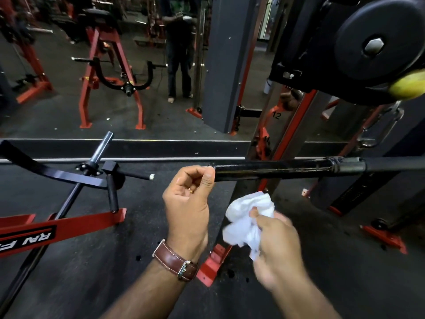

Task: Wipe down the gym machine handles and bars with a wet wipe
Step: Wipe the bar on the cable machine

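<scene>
A long black bar (pixel 271 170) runs level across the middle right, its free end pointing left. My left hand (pixel 187 201) grips that free end with curled fingers; a brown leather watch sits on the wrist. Below the bar, my right hand (pixel 276 240) holds a crumpled white wet wipe (pixel 247 217). The wipe hangs a little under the bar and does not touch it. The right hand is blurred.
A red and black plate-loaded machine (pixel 69 178) with a chrome peg stands at the left. A black weight plate (pixel 377 47) hangs at the top right. A wall mirror behind shows a standing person and red frames. Red floor feet (pixel 209 265) lie under my hands.
</scene>
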Action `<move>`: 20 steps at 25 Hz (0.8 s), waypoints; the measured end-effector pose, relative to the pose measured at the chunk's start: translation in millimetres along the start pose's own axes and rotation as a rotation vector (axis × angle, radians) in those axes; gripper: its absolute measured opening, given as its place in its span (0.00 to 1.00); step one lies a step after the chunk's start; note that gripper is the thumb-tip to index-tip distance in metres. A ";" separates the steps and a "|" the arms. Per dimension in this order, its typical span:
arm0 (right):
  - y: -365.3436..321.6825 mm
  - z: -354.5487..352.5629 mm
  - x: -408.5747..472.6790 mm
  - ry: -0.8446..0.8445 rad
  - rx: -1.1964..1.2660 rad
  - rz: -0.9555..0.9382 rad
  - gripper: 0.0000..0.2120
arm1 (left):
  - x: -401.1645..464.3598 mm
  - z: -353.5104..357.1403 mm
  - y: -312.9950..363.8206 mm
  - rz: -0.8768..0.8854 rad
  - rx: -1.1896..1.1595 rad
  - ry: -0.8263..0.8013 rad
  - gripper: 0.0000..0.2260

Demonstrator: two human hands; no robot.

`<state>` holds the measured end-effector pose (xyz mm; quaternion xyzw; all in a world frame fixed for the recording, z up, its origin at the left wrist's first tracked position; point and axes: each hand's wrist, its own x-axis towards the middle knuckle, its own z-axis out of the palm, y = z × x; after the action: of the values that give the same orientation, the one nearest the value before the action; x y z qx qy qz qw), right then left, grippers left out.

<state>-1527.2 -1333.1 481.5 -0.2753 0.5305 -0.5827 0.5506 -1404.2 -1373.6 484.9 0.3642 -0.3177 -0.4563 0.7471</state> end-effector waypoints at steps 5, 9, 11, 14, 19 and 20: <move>-5.5 34.6 30.5 -0.107 -0.030 0.040 0.05 | -7.3 -4.7 3.7 0.079 0.182 0.005 0.03; -4.4 66.1 28.4 -0.306 0.101 0.101 0.17 | -6.3 -1.3 9.9 0.075 0.202 0.026 0.07; -9.1 63.1 27.3 -0.307 0.147 0.100 0.24 | -8.6 -1.3 11.4 0.088 0.249 0.032 0.12; -11.6 48.8 43.1 -0.229 0.366 0.149 0.15 | -7.4 0.1 9.5 0.101 0.335 0.055 0.15; 6.9 57.2 27.7 -0.130 0.178 0.086 0.09 | -4.5 4.7 7.5 0.068 0.359 0.088 0.13; 11.3 51.5 24.6 -0.096 0.074 0.031 0.11 | -4.6 4.4 8.5 0.080 0.348 0.088 0.13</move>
<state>-1482.6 -1370.4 479.4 -0.2742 0.4859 -0.5795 0.5940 -1405.6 -1367.8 493.7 0.4945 -0.3731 -0.3479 0.7037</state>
